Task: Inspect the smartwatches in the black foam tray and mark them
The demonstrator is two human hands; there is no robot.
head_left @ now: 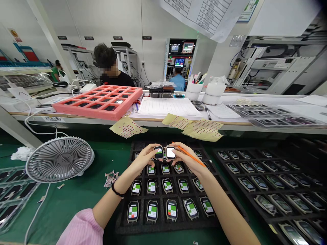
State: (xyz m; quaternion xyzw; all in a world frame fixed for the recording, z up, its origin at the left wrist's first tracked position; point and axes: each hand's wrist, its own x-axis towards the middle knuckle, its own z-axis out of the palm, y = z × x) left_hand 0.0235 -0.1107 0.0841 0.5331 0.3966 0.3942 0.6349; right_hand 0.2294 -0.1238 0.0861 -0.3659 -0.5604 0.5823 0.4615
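Observation:
My left hand grips a watch whose screen shows black, green and white. Right beside it, a second watch with a plain white screen is held in my right hand. An orange stick lies along the back of my right hand. Both hands are above the far part of a black foam tray, which holds rows of watches, most with green and white screens; some of the far ones are hidden by my hands.
At the right is another black tray of watches. A white fan stands at the left. Beyond, a shelf carries a pink foam tray, papers and white cups. A person in black sits behind it.

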